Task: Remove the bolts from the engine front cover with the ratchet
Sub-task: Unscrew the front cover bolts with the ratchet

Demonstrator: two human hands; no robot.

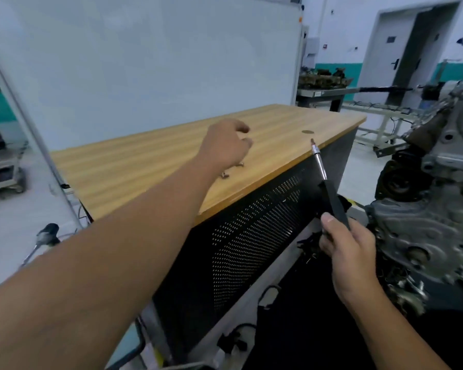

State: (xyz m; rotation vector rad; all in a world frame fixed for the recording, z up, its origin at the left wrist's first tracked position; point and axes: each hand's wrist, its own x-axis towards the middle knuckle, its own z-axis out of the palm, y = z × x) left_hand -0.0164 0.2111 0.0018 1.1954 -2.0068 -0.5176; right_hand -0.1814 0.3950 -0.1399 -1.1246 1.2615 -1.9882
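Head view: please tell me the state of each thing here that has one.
Left hand: fingers loosely curled, holding nothing, over the wooden table.
Right hand: grips the ratchet.
Two bolts: lying on the table.
Engine front cover: on the engine.

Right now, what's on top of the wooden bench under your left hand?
Two small bolts lie on the wooden bench top just below the left hand. A round disc sits near the far edge. Anything directly beneath the hand is hidden.
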